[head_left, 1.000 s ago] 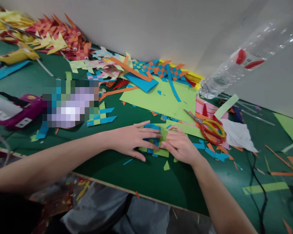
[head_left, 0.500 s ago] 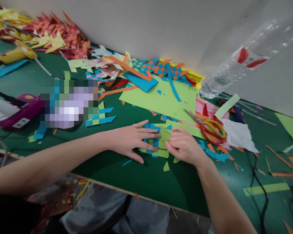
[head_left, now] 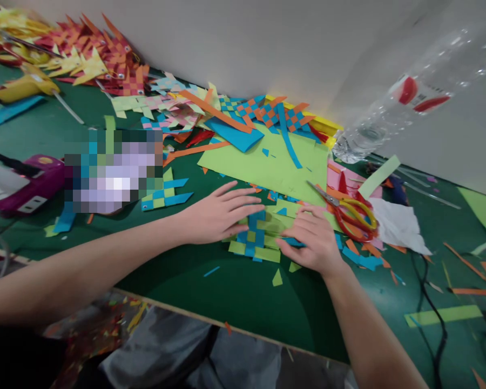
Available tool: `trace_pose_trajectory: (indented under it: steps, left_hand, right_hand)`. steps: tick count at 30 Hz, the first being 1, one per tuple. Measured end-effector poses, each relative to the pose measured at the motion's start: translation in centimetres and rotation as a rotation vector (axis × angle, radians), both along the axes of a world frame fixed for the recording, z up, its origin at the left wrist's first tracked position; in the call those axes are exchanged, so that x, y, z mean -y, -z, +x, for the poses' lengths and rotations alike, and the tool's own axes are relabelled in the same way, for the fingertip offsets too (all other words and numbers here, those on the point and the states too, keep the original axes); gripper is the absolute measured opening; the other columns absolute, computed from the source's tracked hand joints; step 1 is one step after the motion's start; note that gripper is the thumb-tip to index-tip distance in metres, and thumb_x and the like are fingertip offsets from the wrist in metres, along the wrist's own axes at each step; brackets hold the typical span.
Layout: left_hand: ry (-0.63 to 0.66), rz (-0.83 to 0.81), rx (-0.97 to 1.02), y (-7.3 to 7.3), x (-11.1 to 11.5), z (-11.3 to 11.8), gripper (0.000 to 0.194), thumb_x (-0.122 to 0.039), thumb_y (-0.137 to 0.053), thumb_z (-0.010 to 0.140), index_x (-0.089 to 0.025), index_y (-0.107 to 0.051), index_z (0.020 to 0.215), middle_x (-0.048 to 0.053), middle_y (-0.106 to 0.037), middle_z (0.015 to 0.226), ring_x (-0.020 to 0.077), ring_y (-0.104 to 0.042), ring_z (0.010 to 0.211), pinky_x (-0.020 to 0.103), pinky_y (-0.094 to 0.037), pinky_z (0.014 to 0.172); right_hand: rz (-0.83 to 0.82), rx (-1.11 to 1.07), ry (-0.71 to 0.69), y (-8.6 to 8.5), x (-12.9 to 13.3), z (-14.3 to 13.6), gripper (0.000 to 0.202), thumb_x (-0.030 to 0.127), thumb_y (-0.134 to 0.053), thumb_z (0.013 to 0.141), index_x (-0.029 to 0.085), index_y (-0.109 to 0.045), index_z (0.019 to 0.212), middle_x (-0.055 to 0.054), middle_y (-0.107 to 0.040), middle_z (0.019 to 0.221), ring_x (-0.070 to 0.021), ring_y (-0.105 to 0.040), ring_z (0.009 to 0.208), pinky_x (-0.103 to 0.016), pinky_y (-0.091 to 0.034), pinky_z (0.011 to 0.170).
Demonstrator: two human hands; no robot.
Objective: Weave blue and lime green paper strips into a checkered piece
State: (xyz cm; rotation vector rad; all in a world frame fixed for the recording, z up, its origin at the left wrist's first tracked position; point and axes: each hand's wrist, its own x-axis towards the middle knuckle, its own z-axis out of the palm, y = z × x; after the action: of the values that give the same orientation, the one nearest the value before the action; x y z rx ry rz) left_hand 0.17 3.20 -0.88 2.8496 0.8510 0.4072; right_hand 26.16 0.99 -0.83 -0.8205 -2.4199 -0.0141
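Observation:
A woven piece of green and blue paper strips (head_left: 251, 243) lies on the green table in front of me. My left hand (head_left: 221, 212) is open with fingers spread, palm down over the weave's upper left part. On the right side of the weave is my right hand (head_left: 310, 237), its fingers bent, with the thumb and fingertips near a blue strip (head_left: 294, 242). Whether it grips the strip is hard to make out. A finished woven fish (head_left: 164, 199) in blue and green lies left of my left hand.
Scissors (head_left: 350, 212) and a white tissue (head_left: 400, 227) lie to the right. Behind are a green sheet (head_left: 263, 162) and a clear bottle (head_left: 397, 102). Further left are a purple power strip (head_left: 32, 183), a yellow glue gun (head_left: 22, 86) and red woven fish (head_left: 101, 51).
My left hand has lifted and shifted up and left, uncovering more of the weave. My right hand has moved slightly right, its fingers less curled, and a blue strip now shows beside it.

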Motion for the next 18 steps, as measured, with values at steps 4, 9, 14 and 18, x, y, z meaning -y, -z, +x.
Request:
trace_pose_trajectory:
  steps: [4,9,14,18]
  left_hand:
    - [-0.031,0.018,0.019,-0.1,-1.2,-0.7,0.041,-0.037,-0.041,0.096,-0.018,-0.047,0.131,0.009,-0.054,0.134,0.0214,-0.041,0.132,0.045,-0.017,0.116]
    - [0.190,-0.046,0.003,0.0,-1.6,-1.1,0.071,-0.065,-0.054,0.078,-0.021,-0.045,0.133,0.010,-0.052,0.135,0.0267,-0.034,0.136,0.046,-0.015,0.117]
    - [0.163,-0.063,-0.028,1.1,-0.5,-0.2,0.084,-0.067,-0.049,0.079,-0.018,-0.029,0.144,0.015,-0.040,0.145,0.0290,-0.029,0.138,0.049,-0.012,0.117]
    - [0.107,-0.039,-0.012,1.8,-0.1,0.4,0.085,-0.066,-0.046,0.082,-0.018,-0.022,0.147,0.015,-0.036,0.147,0.0307,-0.026,0.139,0.051,-0.009,0.117]
  right_hand:
    - [-0.003,0.062,-0.075,-0.2,0.5,-0.5,0.018,0.039,-0.067,0.079,0.021,-0.064,0.083,-0.003,-0.065,0.069,-0.0174,-0.054,0.067,-0.039,-0.044,0.088]
    - [-0.134,0.116,-0.110,-0.3,0.8,-1.0,0.026,0.047,-0.066,0.078,0.021,-0.062,0.081,-0.001,-0.062,0.069,-0.0179,-0.056,0.072,-0.040,-0.042,0.092]
    - [-0.330,0.137,-0.017,-0.3,0.4,-1.0,0.062,0.066,-0.065,0.068,0.019,-0.056,0.107,-0.008,-0.062,0.092,-0.0253,-0.055,0.095,-0.044,-0.040,0.094]
    - [-0.368,0.134,0.035,-0.2,0.0,-0.7,0.065,0.067,-0.064,0.068,0.020,-0.051,0.111,-0.010,-0.060,0.100,-0.0280,-0.051,0.102,-0.046,-0.040,0.094]
